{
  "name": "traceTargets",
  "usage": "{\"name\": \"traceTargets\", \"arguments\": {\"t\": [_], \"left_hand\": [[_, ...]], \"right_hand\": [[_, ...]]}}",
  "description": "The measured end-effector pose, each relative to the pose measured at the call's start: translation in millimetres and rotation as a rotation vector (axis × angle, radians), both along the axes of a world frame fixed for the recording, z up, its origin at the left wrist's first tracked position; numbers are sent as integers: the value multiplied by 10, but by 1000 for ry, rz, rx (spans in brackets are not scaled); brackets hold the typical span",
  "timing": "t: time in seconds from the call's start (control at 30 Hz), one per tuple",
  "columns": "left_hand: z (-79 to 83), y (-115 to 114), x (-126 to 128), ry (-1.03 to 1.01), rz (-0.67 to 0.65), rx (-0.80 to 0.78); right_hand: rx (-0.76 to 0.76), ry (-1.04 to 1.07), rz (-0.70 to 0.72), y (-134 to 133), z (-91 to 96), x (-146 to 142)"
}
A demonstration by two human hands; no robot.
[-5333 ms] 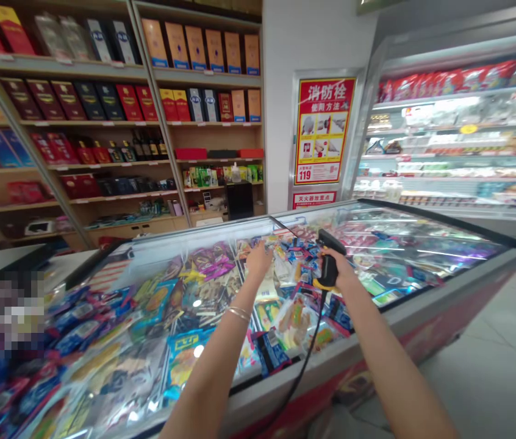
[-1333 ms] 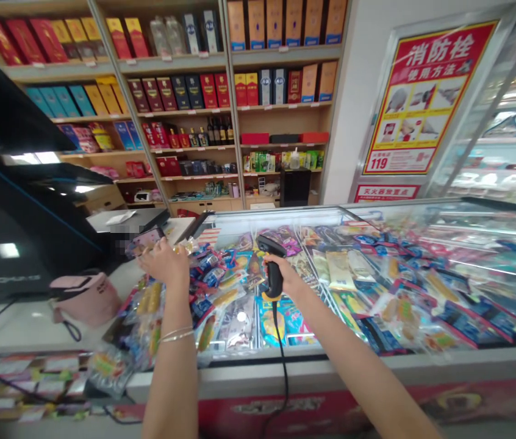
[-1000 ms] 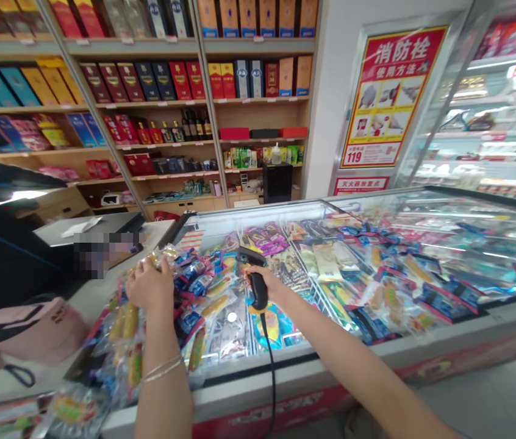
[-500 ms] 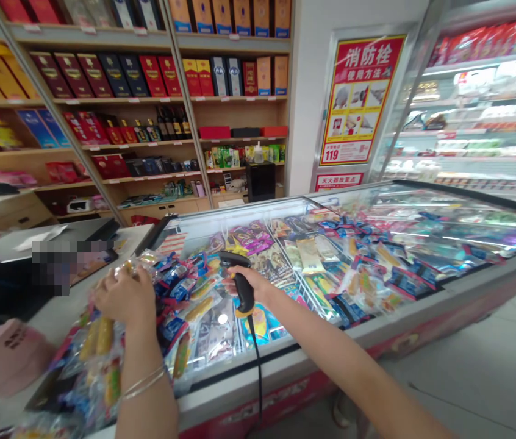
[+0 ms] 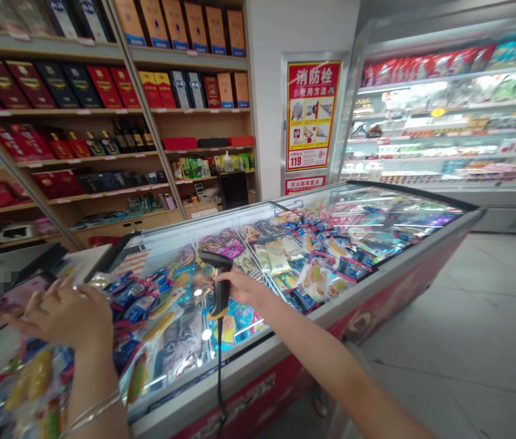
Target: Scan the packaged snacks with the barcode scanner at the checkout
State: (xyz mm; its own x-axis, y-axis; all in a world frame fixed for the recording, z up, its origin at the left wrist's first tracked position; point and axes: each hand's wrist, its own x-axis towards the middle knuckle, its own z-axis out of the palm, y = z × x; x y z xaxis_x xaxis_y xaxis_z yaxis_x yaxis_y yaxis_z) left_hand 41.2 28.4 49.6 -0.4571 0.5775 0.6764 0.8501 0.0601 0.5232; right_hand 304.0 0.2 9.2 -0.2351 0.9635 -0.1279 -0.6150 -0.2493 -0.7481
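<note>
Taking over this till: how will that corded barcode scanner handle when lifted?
The barcode scanner looks rigid and probably light, held one-handed by its pistol grip in the right hand. Its hanging cord may drag or snag if swung.

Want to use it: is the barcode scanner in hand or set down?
In hand: the right hand grips the barcode scanner above the chest freezer, its black cord hanging down.

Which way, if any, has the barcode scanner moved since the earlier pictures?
Yes, the barcode scanner moved left along the chest freezer, now nearer the counter.
</note>
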Motion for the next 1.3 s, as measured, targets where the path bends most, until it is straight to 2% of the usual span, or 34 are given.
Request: {"name": "traceTargets", "arguments": {"t": [0.1,0.2,0.3,0.47,0.53,0.63,0.73,0.87,0.97,1.03,1.17,1.3], "left_hand": [[-12,73,183,106,-9,186],[-10,184,470,161,-53,224],[26,244,899,183,-100,211],[23,231,1848,228,-339,109],[-26,238,2259,253,-437,44],[-128,265,2867,292,-557,-76],[-242,280,3424,323,-694,-176],[-408,279,4020,291,-859,-375],[-543,279,4330,269,-987,-521],[-629,275,4473,276,-1027,-556],[-741,246,4637,284,-1014,-591],[-767,204,4697,257,-953,-660]], "right_hand": [[177,-17,-111,-166,36,239],[242,-36,-254,-240,44,498],[241,-16,-359,-255,74,803],[166,-18,-421,-354,240,1473],[93,-62,-433,-422,312,1781],[61,-105,-530,-493,351,2246],[108,-142,-673,-505,278,2679],[115,-197,-785,-475,58,3133],[79,-181,-804,-446,-128,3325],[30,-144,-815,-430,-223,3380],[-43,-63,-805,-425,-305,3389],[-89,-37,-803,-443,-320,3373]]}}
